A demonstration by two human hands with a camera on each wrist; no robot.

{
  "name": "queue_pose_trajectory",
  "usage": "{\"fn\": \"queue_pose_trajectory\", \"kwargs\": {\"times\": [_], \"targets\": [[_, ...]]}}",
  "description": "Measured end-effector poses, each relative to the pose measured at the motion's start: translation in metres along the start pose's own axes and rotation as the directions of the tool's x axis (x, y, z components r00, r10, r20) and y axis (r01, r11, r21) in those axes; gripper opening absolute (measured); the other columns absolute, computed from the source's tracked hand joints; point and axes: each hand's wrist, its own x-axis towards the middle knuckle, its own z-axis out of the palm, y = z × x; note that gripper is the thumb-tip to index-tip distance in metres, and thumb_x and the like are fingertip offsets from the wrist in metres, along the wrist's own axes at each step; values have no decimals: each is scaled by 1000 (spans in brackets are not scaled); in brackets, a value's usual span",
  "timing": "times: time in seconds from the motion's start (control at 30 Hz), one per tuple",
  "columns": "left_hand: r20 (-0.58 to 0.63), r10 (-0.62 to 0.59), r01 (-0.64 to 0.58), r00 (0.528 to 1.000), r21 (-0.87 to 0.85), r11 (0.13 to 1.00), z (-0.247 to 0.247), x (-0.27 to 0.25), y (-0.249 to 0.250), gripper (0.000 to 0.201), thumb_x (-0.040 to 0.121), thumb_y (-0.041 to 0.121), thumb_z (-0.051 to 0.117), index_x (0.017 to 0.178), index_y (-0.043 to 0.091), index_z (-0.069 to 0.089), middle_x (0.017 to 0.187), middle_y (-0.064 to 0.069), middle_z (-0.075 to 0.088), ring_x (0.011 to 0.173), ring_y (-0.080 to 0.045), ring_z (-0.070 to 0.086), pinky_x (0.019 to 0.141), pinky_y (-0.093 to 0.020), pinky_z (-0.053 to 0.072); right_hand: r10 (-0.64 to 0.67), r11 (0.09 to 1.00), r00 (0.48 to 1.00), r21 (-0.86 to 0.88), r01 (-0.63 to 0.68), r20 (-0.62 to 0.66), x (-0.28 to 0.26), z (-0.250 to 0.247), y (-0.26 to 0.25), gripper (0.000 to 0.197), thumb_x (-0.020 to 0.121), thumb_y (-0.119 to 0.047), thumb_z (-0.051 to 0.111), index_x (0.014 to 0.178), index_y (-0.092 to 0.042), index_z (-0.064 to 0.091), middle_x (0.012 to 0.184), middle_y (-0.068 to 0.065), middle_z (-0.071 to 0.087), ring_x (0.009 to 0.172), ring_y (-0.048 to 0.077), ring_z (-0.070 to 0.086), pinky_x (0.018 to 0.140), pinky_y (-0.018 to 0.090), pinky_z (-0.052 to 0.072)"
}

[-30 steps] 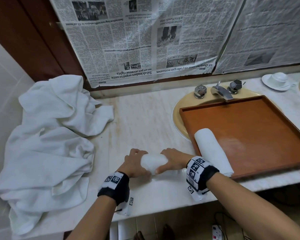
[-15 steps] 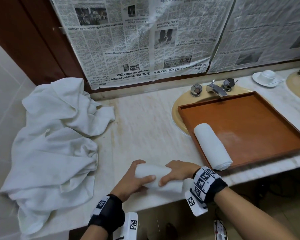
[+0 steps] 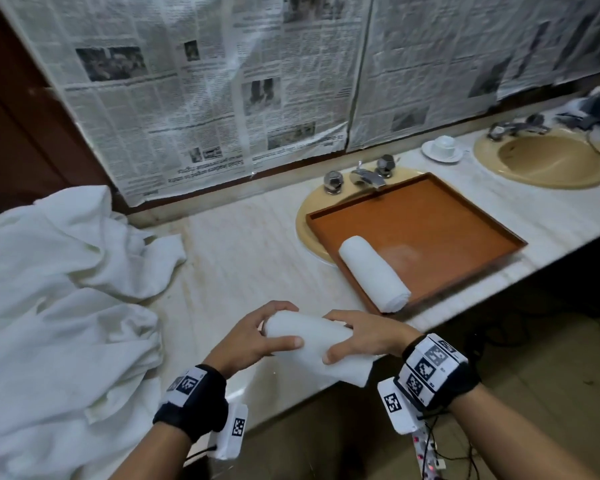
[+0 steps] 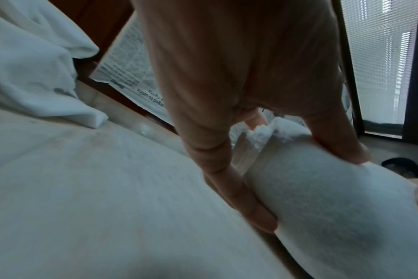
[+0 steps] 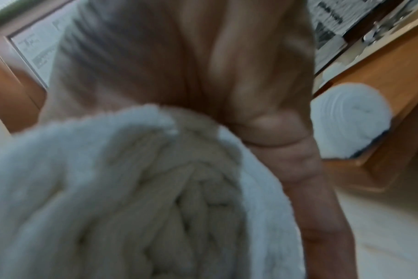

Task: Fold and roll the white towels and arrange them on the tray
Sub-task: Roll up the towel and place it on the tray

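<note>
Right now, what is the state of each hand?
Left hand: closed, holding the rolled towel.
Right hand: closed, holding the same towel.

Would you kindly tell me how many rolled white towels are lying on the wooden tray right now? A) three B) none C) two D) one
D: a single rolled towel lies along the near-left edge of the wooden tray, while the second rolled towel is held by the left hand and right hand above the counter edge, off the tray.
</note>
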Motion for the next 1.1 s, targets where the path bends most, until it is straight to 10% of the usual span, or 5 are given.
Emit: {"fn": "queue_pose_trajectory", "kwargs": {"times": [0.53, 0.9, 1.1], "targets": [[154, 165, -186, 974, 132, 974, 86, 152, 108, 43, 79, 13, 84, 115, 26, 66, 116, 7, 66, 100, -7, 64, 84, -24, 55, -129, 953, 935, 219, 209, -330, -48, -141, 69, 51, 77, -24, 83, 124, -28, 64, 115, -4, 68, 104, 14, 66, 86, 33, 58], [218, 79, -181, 973, 499, 848, 111, 269, 122, 47, 67, 34, 73, 112, 44, 62, 114, 15, 65, 106, -13, 60, 100, -44, 49, -75, 924, 892, 305, 230, -447, 1, -195, 117, 47, 79, -13, 81, 121, -22, 63, 111, -2, 69, 91, 2, 65, 74, 17, 52], [263, 7, -147, 965, 514, 845, 108, 299, 114, 52, 66, 36, 75, 115, 47, 64, 118, 19, 65, 107, -8, 61, 102, -38, 48, 9, 917, 879, 354, 182, -477, 23, -193, 134, 53, 76, -22, 83, 124, -27, 62, 110, -5, 70, 99, 11, 67, 90, 34, 56]]}}
